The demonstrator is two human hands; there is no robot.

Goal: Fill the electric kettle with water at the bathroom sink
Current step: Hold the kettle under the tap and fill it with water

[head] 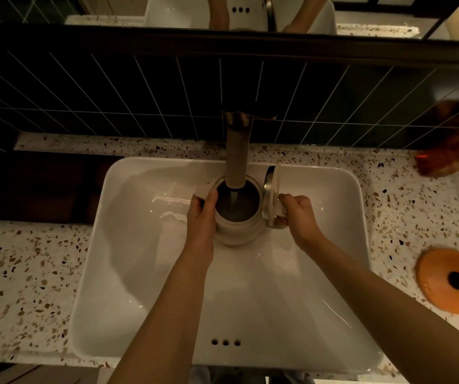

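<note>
A cream electric kettle [236, 231] is held inside the white sink basin [128, 245], its mouth right under the tall faucet spout [237, 159]. A thin stream of water runs from the spout into the kettle's dark inside. The hinged lid [271, 187] stands open on the right side. My left hand [202, 214] grips the kettle's left side near the spout lip. My right hand [298, 214] is closed around the handle on the right, just below the open lid.
A speckled terrazzo counter [29, 273] surrounds the basin. An orange round lid-like object [448, 281] with a dark centre lies on the counter at the right. Dark tiles [112, 92] and a mirror edge are behind. A brownish blurred object [444, 156] sits at the far right.
</note>
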